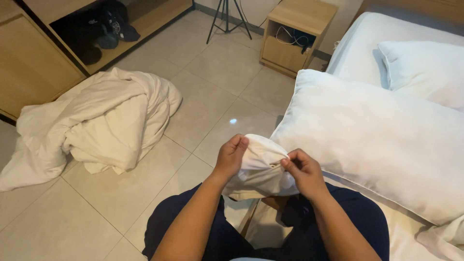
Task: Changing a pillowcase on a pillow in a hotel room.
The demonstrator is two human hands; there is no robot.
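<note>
Fingers of both hands pinch a bunched white pillowcase (261,166) over the lap: the left hand (231,157) clamps its folded edge, the right hand (303,171) nips the cloth just beside it, so the fabric stays gathered between them. Beyond the right grip lies a bare white pillow (377,140) on the bed (357,48). Well away from the left grip, a crumpled duvet (96,125) sits on the tiled floor (212,87).

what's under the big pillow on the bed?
The big pillow rests on the white bed. Both hands, left hand and right hand, grip a bunched white cloth at its corner. Anything beneath stays covered.
</note>
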